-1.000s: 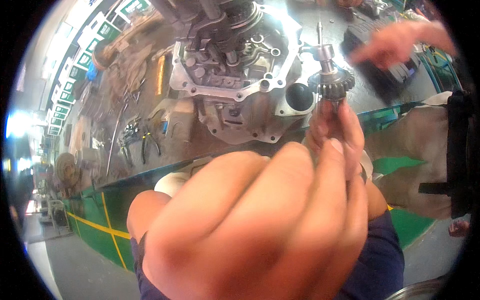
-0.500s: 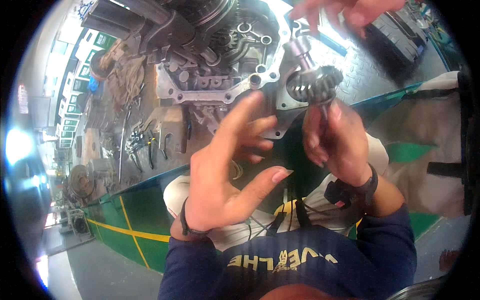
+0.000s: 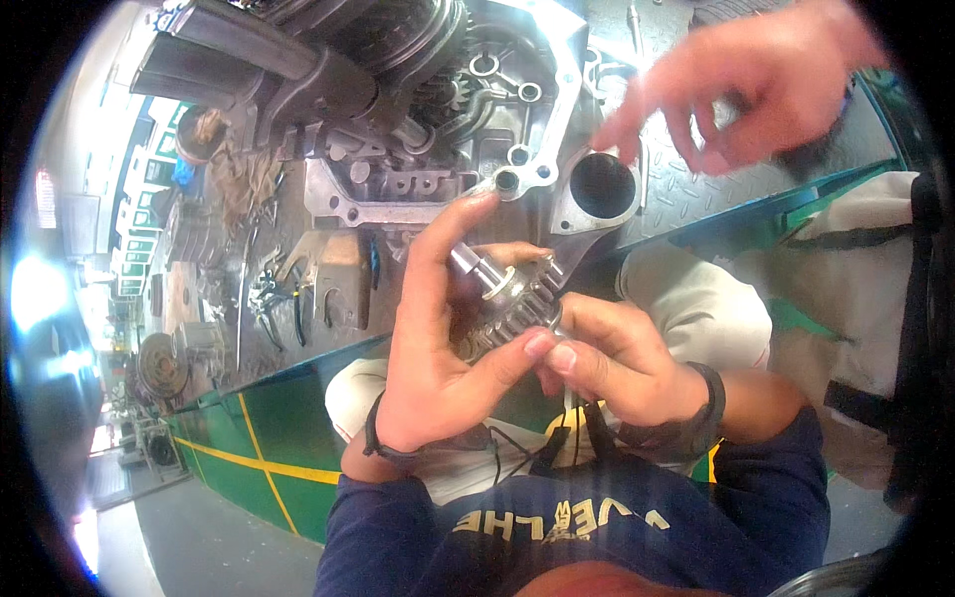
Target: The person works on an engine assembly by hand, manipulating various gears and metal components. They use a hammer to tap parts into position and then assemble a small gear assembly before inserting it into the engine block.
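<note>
Both my hands hold a steel gear on a short shaft (image 3: 507,298) close to my chest. My left hand (image 3: 438,348) wraps around the gear from the left, index finger stretched up toward the casing. My right hand (image 3: 622,363), with a dark wristband, pinches the gear's toothed edge from the right. Just beyond, on the workbench, lies a large aluminium gearbox casing (image 3: 438,149) with gears and a round bore (image 3: 602,187).
Another person's hand (image 3: 741,85) reaches in from the upper right, fingers spread above the bore. Pliers and other hand tools (image 3: 284,303) lie on the bench's left part. The bench has a green front (image 3: 249,438) with yellow lines.
My left hand has dropped from near the camera and closed around the gear with the right. The gear has come down toward my chest. The other person's hand moved closer over the casing.
</note>
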The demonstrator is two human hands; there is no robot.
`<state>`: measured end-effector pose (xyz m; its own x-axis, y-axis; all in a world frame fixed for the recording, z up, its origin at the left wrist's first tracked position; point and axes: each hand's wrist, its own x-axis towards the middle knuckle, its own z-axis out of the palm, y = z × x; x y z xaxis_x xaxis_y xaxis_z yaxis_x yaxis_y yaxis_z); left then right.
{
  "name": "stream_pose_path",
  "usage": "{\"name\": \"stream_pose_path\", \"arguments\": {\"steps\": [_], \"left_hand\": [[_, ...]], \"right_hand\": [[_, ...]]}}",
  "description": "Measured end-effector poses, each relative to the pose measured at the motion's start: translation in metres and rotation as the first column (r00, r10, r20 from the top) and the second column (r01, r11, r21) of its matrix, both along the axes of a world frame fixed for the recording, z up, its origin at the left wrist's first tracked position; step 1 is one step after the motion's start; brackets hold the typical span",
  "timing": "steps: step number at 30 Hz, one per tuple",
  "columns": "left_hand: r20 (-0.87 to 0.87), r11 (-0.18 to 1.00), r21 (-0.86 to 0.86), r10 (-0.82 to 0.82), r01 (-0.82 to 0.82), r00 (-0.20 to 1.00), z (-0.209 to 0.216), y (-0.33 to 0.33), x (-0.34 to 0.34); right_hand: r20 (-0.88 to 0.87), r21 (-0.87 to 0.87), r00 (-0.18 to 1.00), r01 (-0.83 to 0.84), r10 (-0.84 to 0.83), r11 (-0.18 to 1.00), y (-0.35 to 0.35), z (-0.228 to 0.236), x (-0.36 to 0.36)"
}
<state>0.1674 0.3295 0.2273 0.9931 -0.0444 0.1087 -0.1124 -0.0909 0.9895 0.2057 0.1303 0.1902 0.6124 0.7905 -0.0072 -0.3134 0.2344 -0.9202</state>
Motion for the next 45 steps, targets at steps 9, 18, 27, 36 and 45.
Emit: {"name": "stream_pose_path", "arguments": {"steps": [9,18,27,36,45], "left_hand": [[0.011,0.999,0.004,0.035,-0.035,0.999,-0.002,-0.001,-0.001],[-0.006,1.0,-0.007,0.03,-0.03,1.0,0.001,-0.011,0.005],[0.13,0.95,0.308,-0.103,0.059,0.986,0.004,0.011,0.008],[0.442,0.933,0.354,-0.11,-0.06,0.89,-0.012,0.018,-0.023],[0.231,0.895,0.397,0.116,-0.203,0.966,0.026,0.21,-0.074]], "right_hand": [[0.072,-0.034,0.997,0.04,-0.038,0.999,0.002,-0.002,-0.002],[0.079,0.001,0.994,0.07,-0.07,0.998,-0.005,-0.005,-0.001],[0.752,-0.186,0.659,0.208,0.002,0.96,-0.038,0.05,0.077],[0.715,-0.66,0.026,-0.305,0.699,0.686,-0.024,0.108,0.178],[0.694,-0.71,-0.246,-0.389,0.677,0.586,0.029,0.114,0.139]]}}
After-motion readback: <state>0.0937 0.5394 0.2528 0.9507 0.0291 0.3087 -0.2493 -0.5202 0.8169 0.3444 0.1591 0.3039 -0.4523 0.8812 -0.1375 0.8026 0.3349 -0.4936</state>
